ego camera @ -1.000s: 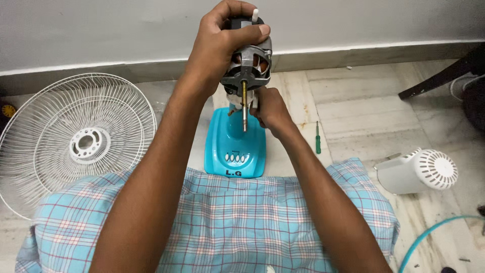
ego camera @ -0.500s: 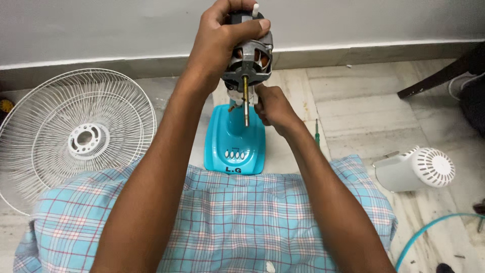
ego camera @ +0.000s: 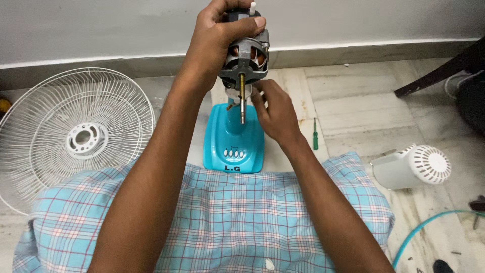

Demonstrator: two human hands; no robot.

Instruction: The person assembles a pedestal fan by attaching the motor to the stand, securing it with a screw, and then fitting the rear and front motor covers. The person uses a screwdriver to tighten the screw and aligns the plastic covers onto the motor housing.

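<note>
Compared with the views a second and half a second earlier, almost nothing has shifted: the bare fan motor point(ego camera: 246, 53) is held at the same height above the blue fan stand point(ego camera: 233, 144), and the right hand point(ego camera: 273, 114) has only crept slightly along the underside of the motor. Left hand point(ego camera: 217, 43): fingers curled closed around the upper body of the motor, thumb lying across its grey housing, carrying the whole unit. Right hand: fingers loosely bent, the tips touching the region where the brass-coloured shaft point(ego camera: 242, 98) leaves the housing; whether they pinch a small part there cannot be told. Motor position: upright in the air near the wall point(ego camera: 126, 25), shaft pointing down toward the neck of the stand, not seated on it. Handling, as judged: a dense, rigid block of metal laminations and copper windings, heavy for its size; the housing gives a firm, non-slip hold, whereas the exposed windings seen through the openings are fragile and the smooth shaft is a poor grip and should not be bent. Surroundings: white wire fan guard point(ego camera: 76, 136) lying flat on the tiled floor point(ego camera: 364, 101) to the left; green-handled screwdriver point(ego camera: 315, 134) just right of the stand; white plastic motor cover point(ego camera: 411, 167) further right; checked cloth point(ego camera: 242, 217) across the lap.
</note>
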